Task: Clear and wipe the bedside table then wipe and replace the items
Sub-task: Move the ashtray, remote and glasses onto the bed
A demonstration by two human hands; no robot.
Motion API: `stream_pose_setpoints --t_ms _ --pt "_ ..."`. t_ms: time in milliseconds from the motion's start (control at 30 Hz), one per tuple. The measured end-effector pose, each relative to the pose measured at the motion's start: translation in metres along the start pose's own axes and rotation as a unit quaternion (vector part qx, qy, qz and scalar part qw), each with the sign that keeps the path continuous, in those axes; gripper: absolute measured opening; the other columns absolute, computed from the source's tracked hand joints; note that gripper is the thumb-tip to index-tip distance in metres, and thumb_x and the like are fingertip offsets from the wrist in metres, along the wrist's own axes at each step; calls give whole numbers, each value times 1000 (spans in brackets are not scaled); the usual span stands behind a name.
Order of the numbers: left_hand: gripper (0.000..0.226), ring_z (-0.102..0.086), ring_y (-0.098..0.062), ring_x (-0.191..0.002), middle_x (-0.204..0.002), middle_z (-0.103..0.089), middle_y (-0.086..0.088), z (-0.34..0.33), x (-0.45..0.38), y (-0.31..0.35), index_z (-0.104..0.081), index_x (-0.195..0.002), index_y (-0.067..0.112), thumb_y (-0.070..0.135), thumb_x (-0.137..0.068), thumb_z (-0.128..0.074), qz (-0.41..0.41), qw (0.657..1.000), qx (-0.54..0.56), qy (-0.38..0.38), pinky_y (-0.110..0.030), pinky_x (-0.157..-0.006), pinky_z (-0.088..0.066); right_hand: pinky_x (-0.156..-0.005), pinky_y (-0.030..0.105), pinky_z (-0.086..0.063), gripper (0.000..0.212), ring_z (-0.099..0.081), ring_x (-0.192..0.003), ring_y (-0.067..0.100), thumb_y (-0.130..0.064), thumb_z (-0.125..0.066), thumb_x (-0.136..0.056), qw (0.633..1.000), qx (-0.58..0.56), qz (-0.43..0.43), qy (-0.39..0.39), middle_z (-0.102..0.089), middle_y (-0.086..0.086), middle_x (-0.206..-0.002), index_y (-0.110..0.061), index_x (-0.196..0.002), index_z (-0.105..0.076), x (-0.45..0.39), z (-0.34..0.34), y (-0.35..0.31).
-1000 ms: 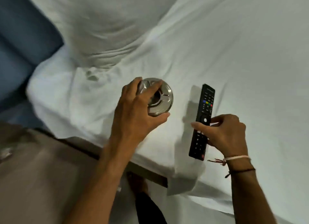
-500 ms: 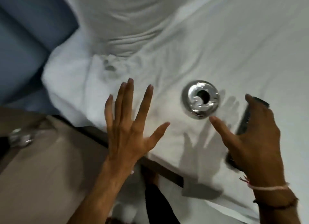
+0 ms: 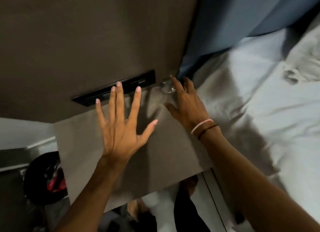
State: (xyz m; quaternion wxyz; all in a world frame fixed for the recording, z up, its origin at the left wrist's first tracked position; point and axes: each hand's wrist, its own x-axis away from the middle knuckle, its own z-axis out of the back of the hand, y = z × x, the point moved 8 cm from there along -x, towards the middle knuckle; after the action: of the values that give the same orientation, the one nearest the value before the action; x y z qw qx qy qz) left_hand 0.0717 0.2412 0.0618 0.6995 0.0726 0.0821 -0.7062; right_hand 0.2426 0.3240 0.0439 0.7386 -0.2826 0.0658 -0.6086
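Brown wall panel [image 3: 86, 32] from nine to twelve o'clock, black slot [image 3: 114, 88] set in; blue headboard [image 3: 242, 15] at one; rumpled white bedding [image 3: 259, 102] at three; pale floor [image 3: 204, 205] at six.

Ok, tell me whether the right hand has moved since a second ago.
Yes. The right hand left the bed, where it held a remote, and now reaches empty over the bedside table toward a glass item.

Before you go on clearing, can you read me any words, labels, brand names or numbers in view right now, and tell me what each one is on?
None can be read.
Black panel on the wall above the bedside table: any markings are too blurred to read.
Clear glass object by the right hand: no label visible.
Dark bin with something red inside: too blurred to tell.
Left hand: empty.
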Motion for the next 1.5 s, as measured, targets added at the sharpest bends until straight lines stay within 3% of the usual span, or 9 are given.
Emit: stream_pose_setpoints --t_ms 133,400,567,667,800,1000,1100,1233,1500 --pt "89 -14 -34 -158 -170 -13 -21 -13 14 -22 -8 -162 27 79 -92 -24 19 999 12 -31 -70 -120 -16 -110 52 -44 85 -38 -140 48 -32 -68 -91 998 46 -21 -34 -17 25 -162 -25 -160 -19 -38 -48 0" --pt "86 -14 -36 -157 -168 -14 -24 7 18 -26 -12 -162 24 77 -94 -24 17 998 25 -53 -73 -118 -16 -96 44 -49 66 -58 -113 41 -36 -61 -95 994 -62 -38 81 -49 20 -136 -15 -151 -34 -21 -20 11" --pt "85 -19 -39 -155 -166 -18 -28 42 -11 49 -13 -162 21 73 -96 -29 -51 997 62 8 -74 -117 -17 -70 20 -53 41 -70 -76 6 -36 -72 -85 917 -246 -73 305 -70 -8 -87 -18 -116 -51 65 110 72" --pt "84 -22 -39 -155 -165 -22 -28 59 -26 114 -17 -161 19 71 -97 -31 -88 992 82 46 -72 -120 -17 -72 37 -61 33 -74 -69 16 -38 -71 -80 860 -310 -165 371 -71 -7 -81 -16 -102 -61 104 176 152" --pt "83 -26 -38 -154 -165 -23 -26 63 -44 203 -21 -161 20 72 -96 -28 -129 983 119 50 -72 -118 -20 -60 35 -57 38 -75 -66 28 -50 -67 -64 808 -352 -303 362 -64 -8 -72 -20 -88 -72 127 225 267" --pt "86 -18 -34 -157 -168 -16 -23 40 -53 288 -14 -162 24 77 -94 -22 -179 976 124 0 -71 -120 -16 -82 38 -52 71 -66 -85 27 -71 -66 -78 868 -183 -369 277 -66 12 -81 -1 -87 -71 124 250 351" --pt "87 -16 -33 -158 -169 -15 -21 34 -45 287 -14 -162 25 78 -93 -24 -176 977 122 -6 -71 -120 -15 -93 43 -48 82 -60 -117 30 -82 -53 -77 878 13 -361 316 -64 10 -124 -16 -123 -67 124 266 323" --pt "88 -17 -34 -157 -169 -15 -22 34 -28 232 -11 -162 26 79 -93 -24 -125 988 90 4 -73 -118 -16 -110 47 -38 72 -45 -140 32 -69 -46 -92 885 138 -146 420 -49 12 -149 -21 -145 -51 115 252 210" --pt "89 -12 -35 -158 -169 -12 -24 91 107 7 -6 -162 26 80 -92 -23 143 990 -9 -3 -73 -119 -14 -123 60 -13 84 -14 -157 32 -70 -41 -92 960 100 158 210 -20 17 -167 -23 -159 -27 104 75 -42"
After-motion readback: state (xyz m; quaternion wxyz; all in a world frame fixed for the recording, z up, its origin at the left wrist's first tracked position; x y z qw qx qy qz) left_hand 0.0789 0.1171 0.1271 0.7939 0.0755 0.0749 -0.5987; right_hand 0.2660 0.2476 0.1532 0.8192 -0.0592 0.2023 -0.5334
